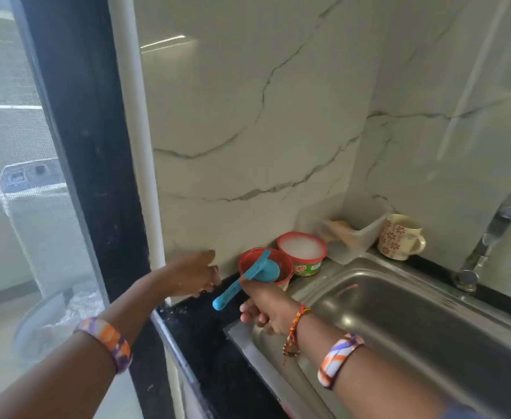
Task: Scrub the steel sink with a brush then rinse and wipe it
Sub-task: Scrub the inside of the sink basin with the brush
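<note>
Right grip (266,306) pinching blue brush (248,278) over red tub (264,267); left grip (193,276) loosely spread at nine o'clock.

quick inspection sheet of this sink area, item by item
surface: black counter around a steel sink; basin looks bare, wetness unclear
job's things: blue brush, head resting in a red tub at the sink's back corner; second red tub with white paste behind it; tap at the far rim, no running water visible
clutter: floral mug and a clear plastic box by the wall
grippers: right hand grips the brush handle; left hand hangs over the counter edge, fingers loose, holding nothing
cables: nothing seen
surroundings: marble-look wall, black window frame with mesh screen
</note>
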Demonstrator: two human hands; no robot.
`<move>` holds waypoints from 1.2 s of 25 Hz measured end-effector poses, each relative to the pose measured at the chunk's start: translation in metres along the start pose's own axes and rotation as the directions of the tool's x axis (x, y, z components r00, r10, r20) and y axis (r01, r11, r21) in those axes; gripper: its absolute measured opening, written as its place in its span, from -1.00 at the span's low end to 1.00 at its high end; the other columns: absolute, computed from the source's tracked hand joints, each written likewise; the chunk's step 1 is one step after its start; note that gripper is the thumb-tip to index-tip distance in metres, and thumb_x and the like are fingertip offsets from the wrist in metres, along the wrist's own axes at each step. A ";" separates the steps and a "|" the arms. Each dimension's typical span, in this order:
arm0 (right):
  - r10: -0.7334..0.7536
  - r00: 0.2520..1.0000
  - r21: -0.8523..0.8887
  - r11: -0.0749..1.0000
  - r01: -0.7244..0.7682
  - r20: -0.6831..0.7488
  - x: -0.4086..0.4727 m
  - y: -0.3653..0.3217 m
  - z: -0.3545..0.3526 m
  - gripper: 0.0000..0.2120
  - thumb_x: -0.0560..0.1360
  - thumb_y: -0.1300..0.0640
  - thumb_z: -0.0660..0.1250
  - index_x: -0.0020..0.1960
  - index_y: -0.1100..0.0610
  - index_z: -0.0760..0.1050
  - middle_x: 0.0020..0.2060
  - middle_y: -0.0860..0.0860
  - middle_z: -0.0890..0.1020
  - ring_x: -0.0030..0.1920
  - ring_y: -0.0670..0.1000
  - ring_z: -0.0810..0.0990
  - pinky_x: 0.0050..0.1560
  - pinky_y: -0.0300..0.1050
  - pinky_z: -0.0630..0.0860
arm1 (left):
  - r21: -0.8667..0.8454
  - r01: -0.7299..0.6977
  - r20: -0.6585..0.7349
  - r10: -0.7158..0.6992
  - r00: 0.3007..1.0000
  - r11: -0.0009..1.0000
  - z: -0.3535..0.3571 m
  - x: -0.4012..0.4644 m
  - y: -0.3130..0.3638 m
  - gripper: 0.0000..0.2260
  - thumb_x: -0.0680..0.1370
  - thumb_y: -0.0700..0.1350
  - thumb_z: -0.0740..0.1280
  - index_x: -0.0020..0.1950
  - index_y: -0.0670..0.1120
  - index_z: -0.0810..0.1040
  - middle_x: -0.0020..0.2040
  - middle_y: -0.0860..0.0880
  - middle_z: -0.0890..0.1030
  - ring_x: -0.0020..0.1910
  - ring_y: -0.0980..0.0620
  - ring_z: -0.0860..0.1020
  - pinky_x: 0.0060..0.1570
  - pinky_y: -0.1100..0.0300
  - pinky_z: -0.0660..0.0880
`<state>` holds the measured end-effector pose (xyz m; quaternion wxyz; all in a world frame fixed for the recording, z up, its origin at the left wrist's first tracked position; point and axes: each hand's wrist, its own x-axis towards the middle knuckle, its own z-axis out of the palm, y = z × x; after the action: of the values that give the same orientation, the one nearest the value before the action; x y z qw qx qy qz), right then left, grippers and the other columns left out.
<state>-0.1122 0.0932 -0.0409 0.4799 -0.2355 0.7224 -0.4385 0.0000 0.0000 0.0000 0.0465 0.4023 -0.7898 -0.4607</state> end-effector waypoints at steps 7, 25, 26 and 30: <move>-0.058 0.993 -0.034 0.998 0.055 -0.104 0.000 -0.007 -0.006 -0.94 0.57 0.18 0.15 -0.04 0.16 0.38 -0.41 0.03 0.46 -0.59 -0.12 0.38 -0.64 -0.36 0.23 | -0.130 -0.058 0.093 0.070 0.993 0.990 0.013 -0.003 0.008 -0.73 0.66 -0.23 0.07 0.34 -0.03 0.27 -0.27 -0.05 0.70 -0.32 0.13 0.61 -0.01 0.05 0.54; -0.465 0.801 -0.596 0.784 0.174 -0.377 0.060 -0.032 -0.135 -0.71 0.51 0.22 0.20 0.00 0.46 0.53 -0.28 0.28 0.54 -0.30 0.04 0.42 -0.36 -0.18 0.29 | 0.792 -0.443 0.273 0.405 0.873 0.420 0.057 0.120 0.056 -0.60 0.64 0.07 0.03 0.27 -0.15 0.46 0.26 -0.15 0.49 0.22 -0.10 0.47 0.25 0.03 0.38; -0.465 0.806 -0.602 0.779 0.175 -0.367 0.061 -0.029 -0.135 -0.71 0.51 0.23 0.20 0.01 0.46 0.53 -0.31 0.22 0.49 -0.35 0.02 0.40 -0.44 -0.27 0.27 | 0.800 -0.449 0.280 0.414 0.866 0.399 0.059 0.121 0.055 -0.59 0.64 0.07 0.02 0.28 -0.15 0.46 0.27 -0.15 0.49 0.23 -0.10 0.47 0.25 0.03 0.38; -0.508 0.767 -0.595 0.776 0.211 -0.391 0.061 -0.031 -0.135 -0.72 0.50 0.25 0.20 -0.10 0.50 0.51 -0.36 0.17 0.42 -0.41 -0.02 0.33 -0.51 -0.28 0.18 | 0.791 -0.473 0.277 0.461 0.843 0.389 0.058 0.127 0.053 -0.59 0.64 0.07 0.02 0.24 -0.16 0.50 0.22 -0.14 0.54 0.19 -0.11 0.50 0.22 0.06 0.39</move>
<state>-0.2624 0.0858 -0.0228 0.0817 -0.3641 0.8543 -0.3617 -0.1420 -0.0327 -0.0306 -0.0285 0.1335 -0.9906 0.0027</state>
